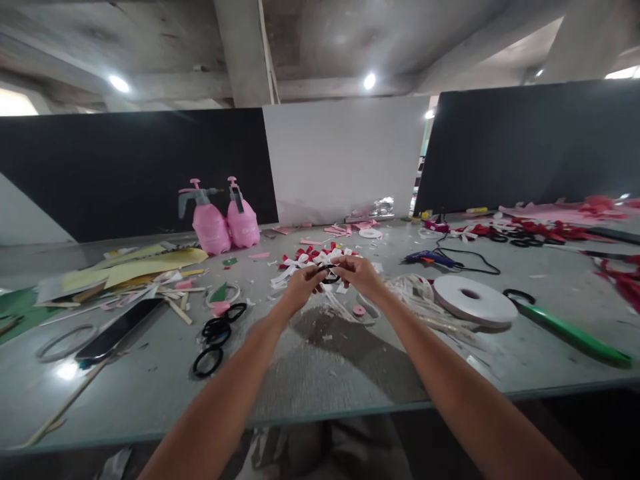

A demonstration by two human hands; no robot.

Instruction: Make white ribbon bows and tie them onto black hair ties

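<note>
Both hands meet over the middle of the table, pinching a black hair tie (330, 273) between them. My left hand (303, 288) grips its left side with the fingers closed. On the opposite side, my right hand (358, 275) holds it between thumb and fingers. Just beyond the hands lies a heap of red and white ribbon bows (315, 257), partly hidden by them. Below the fingers, a loop of white ribbon (345, 312) rests on the tabletop beside a small pink disc (359, 311). More black hair ties (216, 330) lie to the left of my left forearm.
A white ribbon roll (473, 300), a green-handled tool (575, 333) and a blue glue gun (431, 259) with its cord lie on the right. Two pink spray bottles (213, 227) stand at the back left. A phone (120, 330) and paper scraps (135, 270) lie on the left.
</note>
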